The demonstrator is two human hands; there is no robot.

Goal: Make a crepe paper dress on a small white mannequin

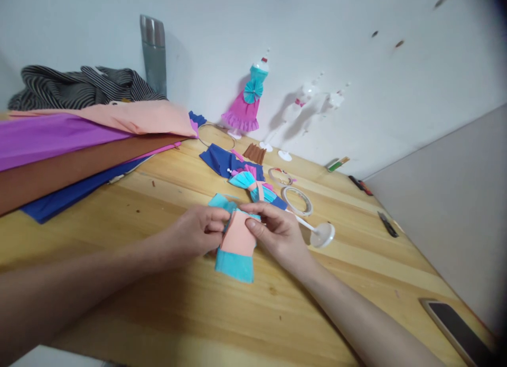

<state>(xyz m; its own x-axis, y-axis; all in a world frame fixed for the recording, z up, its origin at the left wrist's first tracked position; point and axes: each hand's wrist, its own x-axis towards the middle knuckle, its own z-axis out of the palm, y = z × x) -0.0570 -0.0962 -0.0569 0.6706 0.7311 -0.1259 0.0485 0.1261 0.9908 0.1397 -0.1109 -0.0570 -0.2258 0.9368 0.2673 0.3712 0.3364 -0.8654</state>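
My right hand [279,232] pinches the upper right edge of a peach paper piece [238,232], thumb in front and fingers behind. Layered behind the peach piece is turquoise crepe paper [234,265], which shows below it and at the upper left. My left hand [194,232] has its fingers curled at the left edge of these layers; its fingertips are partly hidden. Just beyond my hands a small mannequin lies on its side, its white round base [322,235] to the right. A pleated turquoise bow [242,180] with a peach band lies over its pink and blue paper.
Stacked crepe paper in peach [146,118], purple, brown and blue covers the table's left. A dressed mannequin [247,103] and two bare ones stand by the wall. Tape rolls [297,200] lie right of the bow. Farther right are a cutter [387,224] and a phone [455,327].
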